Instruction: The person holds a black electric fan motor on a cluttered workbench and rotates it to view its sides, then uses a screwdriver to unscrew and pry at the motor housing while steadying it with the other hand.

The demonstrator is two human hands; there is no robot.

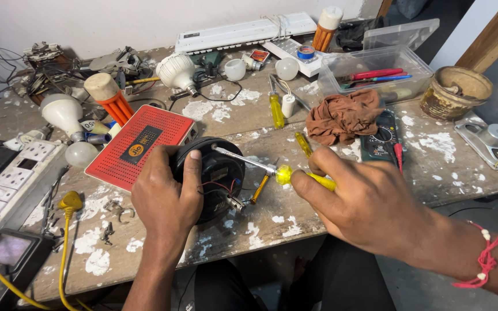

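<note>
Black round speaker unit [214, 175] held on edge at the front of the paint-flecked wooden bench [249, 230], just beside the red perforated box [139, 144].

The unit is clamped at its rim by the left hand [165, 193], thumb laid over the top edge. A yellow-handled screwdriver [278, 171] is gripped in the closed right hand [364, 201], its tip set against the unit's back face near the centre. Thin red and black leads are seen on that face. Judged rigid and fairly heavy for its bulk, likely magnet-weighted; the rim is the safe hold, while the leads and terminals are judged fragile and best left untouched. A brown rag [341, 115] and a multimeter [381, 138] lie behind, well apart.
</note>
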